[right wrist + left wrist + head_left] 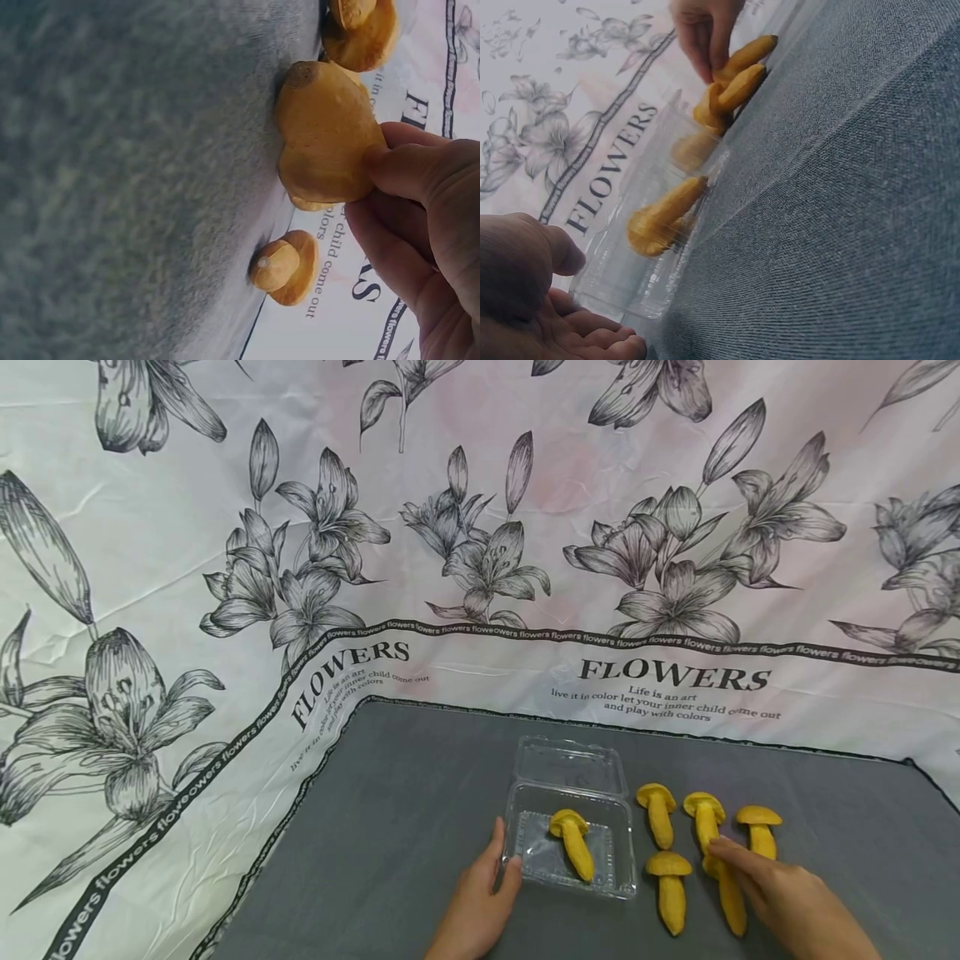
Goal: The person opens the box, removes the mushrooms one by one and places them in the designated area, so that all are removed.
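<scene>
An open clear plastic clamshell box (pixel 626 827) stands on the grey cloth, its lid folded back. Inside it lies one yellow mushroom (pixel 577 852), cap toward the back. My left hand (pixel 480 893) is at the box's left side, thumb and fingers spread apart near its corner; the left wrist view shows the fingers loosely bent. With thumb and fingers my right hand (pixel 795 902) pinches a yellow mushroom (pixel 326 127) by its cap end. In the head view that mushroom's cap is partly hidden behind the fingers.
More yellow mushrooms lie right of the box: one at the back (pixel 657 818), one in front (pixel 671 897), one beyond my right hand (pixel 705 814) and one at the far right (pixel 761 831). A white flower-printed sheet (pixel 487 668) hangs behind the grey surface (pixel 390 827).
</scene>
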Available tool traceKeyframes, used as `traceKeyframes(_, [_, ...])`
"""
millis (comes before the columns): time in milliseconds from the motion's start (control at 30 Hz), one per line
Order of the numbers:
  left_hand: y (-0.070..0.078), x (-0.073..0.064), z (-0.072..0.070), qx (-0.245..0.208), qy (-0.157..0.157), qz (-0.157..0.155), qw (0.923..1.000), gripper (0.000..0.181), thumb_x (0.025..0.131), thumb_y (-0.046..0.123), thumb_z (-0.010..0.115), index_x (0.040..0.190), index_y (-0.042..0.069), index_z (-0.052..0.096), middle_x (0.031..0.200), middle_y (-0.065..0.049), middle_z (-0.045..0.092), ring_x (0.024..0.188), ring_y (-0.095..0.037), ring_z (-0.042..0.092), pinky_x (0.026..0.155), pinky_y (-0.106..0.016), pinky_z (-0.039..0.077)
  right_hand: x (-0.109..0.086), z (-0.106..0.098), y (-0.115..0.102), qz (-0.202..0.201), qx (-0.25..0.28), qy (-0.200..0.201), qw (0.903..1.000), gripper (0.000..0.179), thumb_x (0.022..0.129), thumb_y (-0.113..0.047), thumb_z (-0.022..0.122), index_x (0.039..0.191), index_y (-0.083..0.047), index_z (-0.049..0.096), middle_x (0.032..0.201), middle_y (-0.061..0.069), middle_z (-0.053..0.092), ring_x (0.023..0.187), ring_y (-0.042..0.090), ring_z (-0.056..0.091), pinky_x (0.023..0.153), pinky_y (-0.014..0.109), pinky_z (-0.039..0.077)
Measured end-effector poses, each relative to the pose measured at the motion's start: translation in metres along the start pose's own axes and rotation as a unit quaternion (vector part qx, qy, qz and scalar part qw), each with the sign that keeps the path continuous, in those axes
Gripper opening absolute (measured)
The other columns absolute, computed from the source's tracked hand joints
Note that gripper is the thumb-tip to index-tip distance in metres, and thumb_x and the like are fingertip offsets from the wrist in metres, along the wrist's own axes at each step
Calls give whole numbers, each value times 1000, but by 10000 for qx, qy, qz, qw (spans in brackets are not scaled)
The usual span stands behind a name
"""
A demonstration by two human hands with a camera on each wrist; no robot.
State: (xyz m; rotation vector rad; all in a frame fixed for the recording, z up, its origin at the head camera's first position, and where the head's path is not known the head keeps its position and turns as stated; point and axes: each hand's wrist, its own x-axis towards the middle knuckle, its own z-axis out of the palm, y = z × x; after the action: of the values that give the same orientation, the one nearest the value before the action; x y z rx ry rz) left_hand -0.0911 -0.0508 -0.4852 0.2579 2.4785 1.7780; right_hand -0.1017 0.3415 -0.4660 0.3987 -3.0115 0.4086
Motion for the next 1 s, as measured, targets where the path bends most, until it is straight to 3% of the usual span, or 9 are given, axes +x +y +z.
traceKeyframes(233, [1,0,0,-1,-13,3,10000,71,112,32,54,165,-4,24,170,-20,29,154,-39,33,123,-62,29,-1,4,-1,-465,-194,592,9970,44,85,-2,86,126,-14,73,85,4,77,63,18,70,56,36,60])
traceKeyframes(400, [-1,1,0,9,-42,-36,10000,70,112,32,53,165,-4,24,170,-20,28,154,-37,32,124,-61,28,-1,4,-4,-798,-249,1088,9905,50,77,3,90,123,-13,75,89,6,79,63,13,70,54,31,59])
traceKeyframes(467, [-2,1,0,33,-23,-25,10000,70,112,32,54,165,-4,24,170,-19,29,154,-37,33,124,-61,28,0,2,-6,-725,-165,1101,9911,48,79,2,88,123,-13,76,95,7,80,64,8,69,55,31,59])
traceKeyframes(567, [-1,0,0,76,28,24,10000,70,112,32,55,165,-3,26,169,-19,31,153,-38,35,123,-62,30,3,-2,-13,-450,46,922,9947,43,87,-1,84,127,-13,75,90,3,78,57,-3,57,52,27,54])
traceKeyframes(700, [-1,0,0,137,55,23,9999,70,111,33,55,165,-2,27,168,-19,34,152,-38,37,122,-62,31,10,-9,-24,-247,322,742,9964,39,96,-4,77,133,-13,72,92,1,76,51,-6,45,48,24,45])
traceKeyframes(800, [-1,0,0,214,64,12,9998,70,111,33,55,165,-2,27,167,-19,35,152,-37,38,122,-62,32,17,-13,-31,-592,423,1066,9916,46,92,0,79,135,-15,70,96,2,76,47,-7,36,46,22,38])
traceKeyframes(900, [-1,0,0,219,49,-9,9997,70,111,33,54,165,-2,27,167,-20,36,152,-38,38,122,-63,32,26,-15,-40,-1204,498,1528,9796,61,83,6,84,137,-17,69,110,8,78,43,-10,23,45,17,33])
traceKeyframes(1000, [-1,0,0,154,10,-37,9999,70,111,33,54,165,-3,26,168,-20,34,152,-39,37,122,-63,31,35,-16,-49,-1646,627,1697,9696,70,80,10,85,142,-18,66,134,14,72,46,-15,23,47,12,33])
